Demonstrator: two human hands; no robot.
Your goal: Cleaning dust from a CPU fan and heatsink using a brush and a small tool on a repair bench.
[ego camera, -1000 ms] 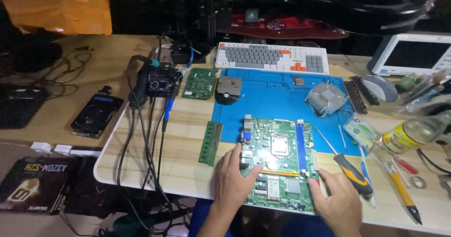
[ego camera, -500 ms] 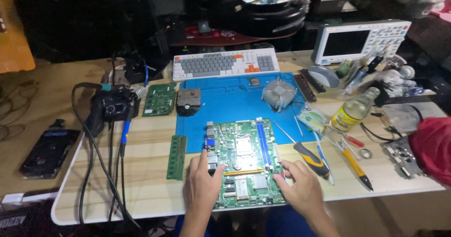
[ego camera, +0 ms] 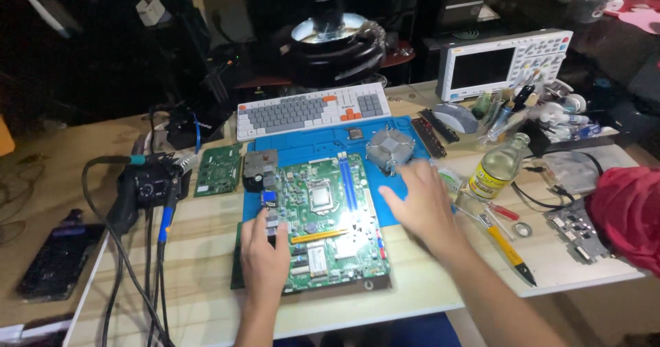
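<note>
The motherboard (ego camera: 330, 223) lies flat at the near edge of the surface (ego camera: 206, 306), half on the blue mat (ego camera: 316, 141). Its processor socket (ego camera: 320, 196) is bare: no cooler is mounted, and the blue memory slots (ego camera: 347, 182) look empty. The cooler (ego camera: 390, 148) sits on the mat behind the board. The left hand (ego camera: 265, 258) rests on the board's left edge, fingers pressing the port block. The right hand (ego camera: 421, 203) hovers spread and empty beside the board, near the cooler.
</note>
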